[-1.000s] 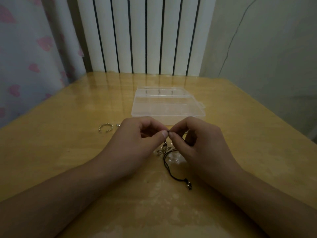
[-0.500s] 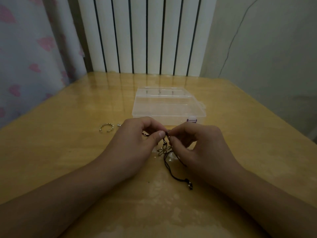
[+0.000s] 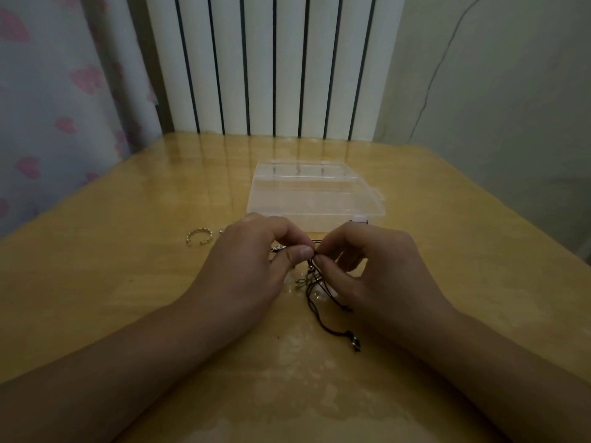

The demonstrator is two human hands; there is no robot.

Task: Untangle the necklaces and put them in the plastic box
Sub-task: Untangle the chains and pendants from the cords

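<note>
Clearly untangling: left hand (image 3: 252, 266) and right hand (image 3: 374, 270) fingers (image 3: 299, 252) pinch the knotted black necklaces (image 3: 319, 302) just above the worktop (image 3: 128, 298). Next, probably, tease strands apart; the plastic box (image 3: 315, 196) lies closed beyond.

plastic box (image 3: 315, 199) ahead, ring (image 3: 199, 236) left, bare table (image 3: 447, 235) right

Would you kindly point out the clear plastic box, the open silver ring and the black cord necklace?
clear plastic box (image 3: 315, 199): head view, middle of its lid.
open silver ring (image 3: 199, 233): head view, far side of its band.
black cord necklace (image 3: 323, 325): head view, loose cord on the table.
</note>
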